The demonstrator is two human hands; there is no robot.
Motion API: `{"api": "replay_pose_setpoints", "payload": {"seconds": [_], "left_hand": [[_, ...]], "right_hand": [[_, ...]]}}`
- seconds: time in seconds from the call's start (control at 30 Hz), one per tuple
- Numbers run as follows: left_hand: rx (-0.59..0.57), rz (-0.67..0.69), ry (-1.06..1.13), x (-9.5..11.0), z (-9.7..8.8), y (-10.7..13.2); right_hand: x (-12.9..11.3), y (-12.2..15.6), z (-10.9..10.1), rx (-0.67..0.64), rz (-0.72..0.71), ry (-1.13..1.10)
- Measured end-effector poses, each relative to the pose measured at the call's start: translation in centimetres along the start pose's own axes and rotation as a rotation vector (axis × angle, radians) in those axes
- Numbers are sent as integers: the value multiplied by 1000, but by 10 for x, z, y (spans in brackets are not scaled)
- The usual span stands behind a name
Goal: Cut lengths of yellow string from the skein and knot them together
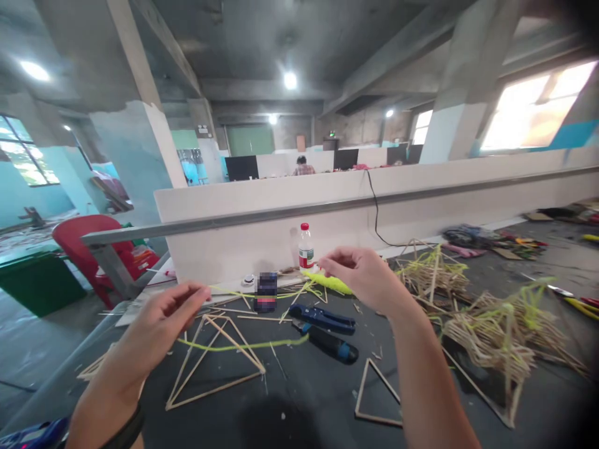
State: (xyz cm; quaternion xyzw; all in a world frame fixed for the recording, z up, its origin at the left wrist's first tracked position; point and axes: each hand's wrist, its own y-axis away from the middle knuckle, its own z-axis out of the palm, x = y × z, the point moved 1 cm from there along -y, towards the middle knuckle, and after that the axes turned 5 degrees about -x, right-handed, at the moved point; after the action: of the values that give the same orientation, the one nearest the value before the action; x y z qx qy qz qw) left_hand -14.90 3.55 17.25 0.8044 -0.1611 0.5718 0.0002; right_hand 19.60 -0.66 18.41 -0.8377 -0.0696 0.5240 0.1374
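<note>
My left hand is closed in a pinch on a thin yellow-green yarn. One strand runs from its fingertips rightward, and a loose tail hangs below the hand. My right hand is raised with thumb and fingers pressed together; what they hold, if anything, I cannot make out. Just behind its fingertips lies a bright yellow-green yarn bundle. Beneath my left hand stands a frame of thin wooden sticks. A stick triangle lies beside my right forearm.
Blue-handled pliers and a black-and-blue cutter tool lie mid-table. A red-capped bottle stands by the white partition. Stick frames tied with yarn pile up at right. A red chair is at left; a person sits beyond.
</note>
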Motion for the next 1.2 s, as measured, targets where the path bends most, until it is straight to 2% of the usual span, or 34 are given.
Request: {"api": "replay_pose_setpoints", "payload": {"seconds": [0.07,0.13,0.17,0.23,0.33,0.4,0.5,0.57,0.7,0.77,0.87,0.93,1.03,1.2], "left_hand": [[-90,-26,76,3,4,4],[-123,-40,182,8,14,8],[-130,-49,234,11,20,9],[-168,-59,284,18,35,10],[-306,-20,226,24,58,7],[-294,47,162,26,69,3],[-252,113,46,26,77,-2],[-274,148,-35,25,78,-5],[-330,208,-207,18,74,-7],[-351,212,-272,14,71,-6],[-381,160,-337,9,63,-4],[-403,101,-299,7,57,-2],[-441,65,-103,8,49,1],[-437,216,82,11,38,5]], "right_hand": [[-7,6,6,96,-69,99],[-15,14,16,160,-144,197],[-20,18,23,148,-178,220],[-28,23,40,18,-234,160],[-36,25,65,-143,-278,41],[-38,24,74,-129,-275,80],[-35,20,78,-75,-226,166],[-32,19,77,-103,-205,164],[-25,16,78,-185,-258,148],[-20,12,78,-150,-266,189],[-13,7,74,-37,-205,287],[-11,4,68,3,-169,296],[-13,2,62,-16,-143,148],[-16,-2,65,-176,-84,-240]]}}
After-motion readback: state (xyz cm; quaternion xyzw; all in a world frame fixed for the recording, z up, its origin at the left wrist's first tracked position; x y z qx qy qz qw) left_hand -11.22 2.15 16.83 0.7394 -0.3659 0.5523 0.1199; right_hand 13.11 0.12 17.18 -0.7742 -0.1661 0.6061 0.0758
